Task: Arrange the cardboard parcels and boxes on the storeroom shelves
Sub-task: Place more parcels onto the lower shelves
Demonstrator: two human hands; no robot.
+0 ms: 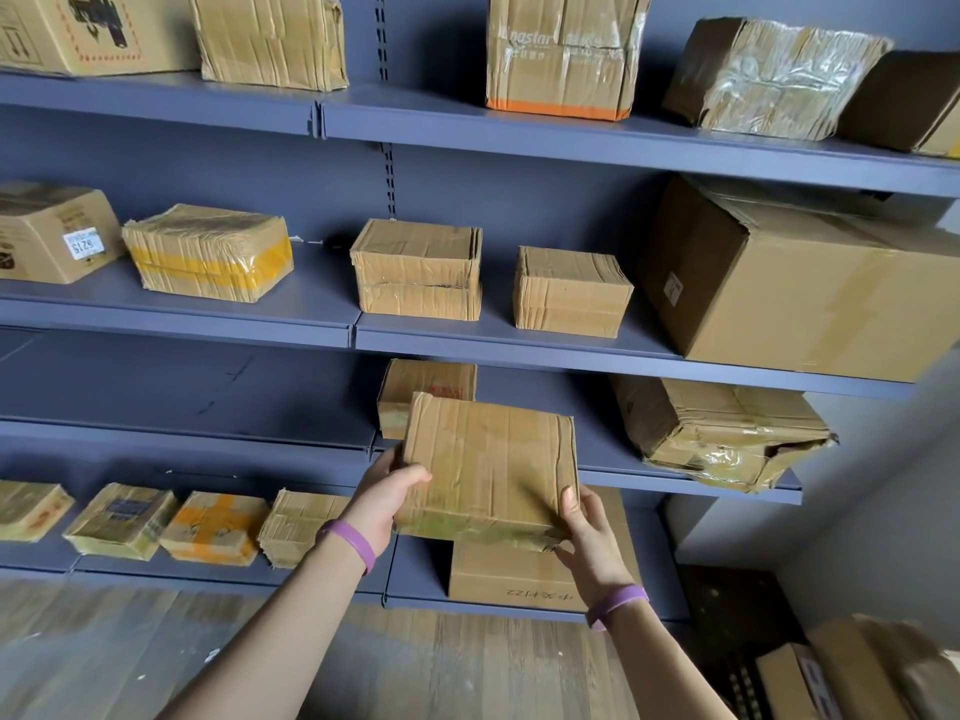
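Item: flat parcel (488,465), brown cardboard, taped and creased, held in the air in front of the third shelf (208,434) with its far edge raised. It is gripped at both sides. The left hand (387,498) is closed on the left edge, thumb laid on the top face, the other fingers hidden behind. The right hand (592,537) is closed on the near right corner, thumb on the top face, fingers curled beneath. A purple left band (348,543) and right band (618,605) are worn at the wrists. Behind the parcel, on the third shelf, a stamped box (415,387) is partly covered; contact between the two cannot be told. Further right on that shelf a crushed parcel (722,433) is lodged, its torn corner past the front edge. Second shelf (322,298), left to right: labelled box (52,236), yellow-taped parcel (208,252), seamed parcel (418,270), square parcel (571,293), large box (795,288), all set apart. Top shelf (415,116): printed box (78,28), ribbed parcel (270,39), orange-edged box (563,54), film-covered parcel (769,77), dark box (909,101). Bottom shelf (418,574): a parcel row (122,519) of four small pieces, and an inscribed box (519,579) seen directly below the held parcel. Wooden floor (104,657); blurred cartons (857,672) at the lower right.
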